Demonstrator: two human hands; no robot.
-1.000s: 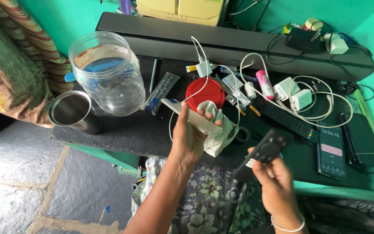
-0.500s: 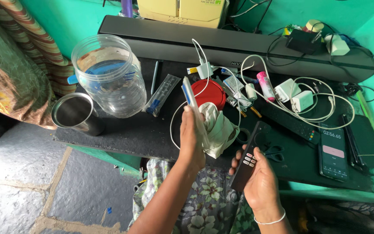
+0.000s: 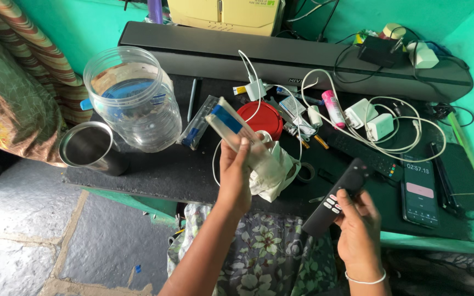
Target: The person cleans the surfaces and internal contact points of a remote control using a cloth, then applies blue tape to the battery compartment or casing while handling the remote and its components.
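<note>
My left hand [image 3: 236, 175] grips a flat clear packet with a blue patch [image 3: 227, 126], held up over the black table top [image 3: 154, 170]. Beside the hand a crumpled white cloth [image 3: 274, 172] lies on the table. My right hand [image 3: 359, 233] holds a slim black remote control [image 3: 337, 198] tilted up to the right, at the table's near edge. Just behind the packet sits a red round lid [image 3: 267, 118].
A large clear plastic jar [image 3: 130, 96] and a steel cup [image 3: 88, 147] stand at the left. White chargers and cables [image 3: 379, 123], a pink tube [image 3: 333, 108], a second remote [image 3: 366, 153], a phone [image 3: 419, 186] and a long black soundbar [image 3: 303, 55] fill the right and back.
My left hand has turned the packet from edge-on to flat. My right hand has lifted the remote up and to the right.
</note>
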